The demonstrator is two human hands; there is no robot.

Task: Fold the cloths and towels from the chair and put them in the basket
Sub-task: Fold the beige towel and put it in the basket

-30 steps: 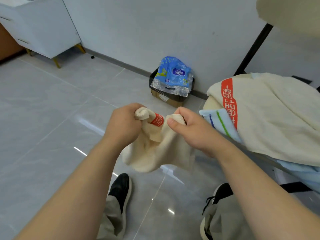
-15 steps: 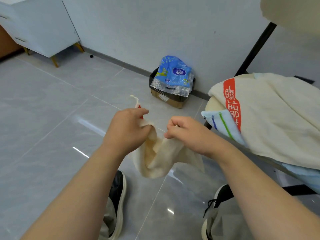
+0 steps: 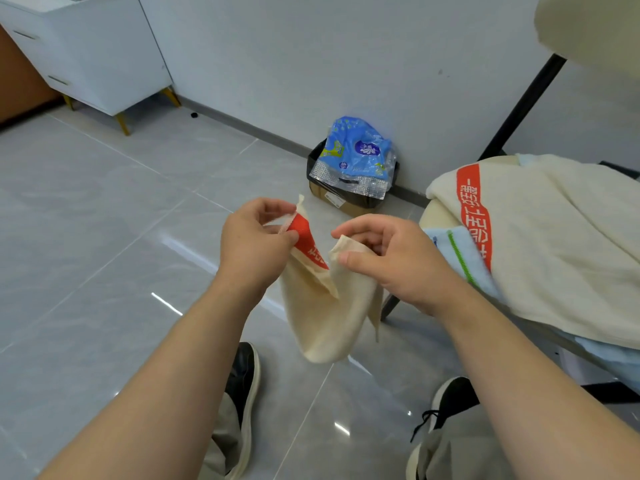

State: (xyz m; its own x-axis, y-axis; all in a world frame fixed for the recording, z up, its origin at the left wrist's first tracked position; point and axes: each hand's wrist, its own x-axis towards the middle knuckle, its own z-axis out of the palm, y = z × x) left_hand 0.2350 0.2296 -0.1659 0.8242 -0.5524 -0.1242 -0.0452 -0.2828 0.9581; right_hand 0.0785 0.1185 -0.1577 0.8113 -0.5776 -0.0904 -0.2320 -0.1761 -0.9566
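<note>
Cream towel (image 3: 325, 317) with a red printed band hangs limp in mid-air over open glossy floor tiles (image 3: 104, 237), beside the chair (image 3: 436, 216). Left hand (image 3: 254, 244) pinches its banded top corner; right hand (image 3: 394, 258) pinches the opposite corner. More soft towels (image 3: 554, 244) drape the chair seat.

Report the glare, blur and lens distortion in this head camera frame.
Head view: bright streaks of glare lie on the glossy floor tiles, one beside the left hand. The small cream cloth and the right hand look slightly soft. Wide-angle bending curves the white cabinet. Light is even, shadows faint.
</note>
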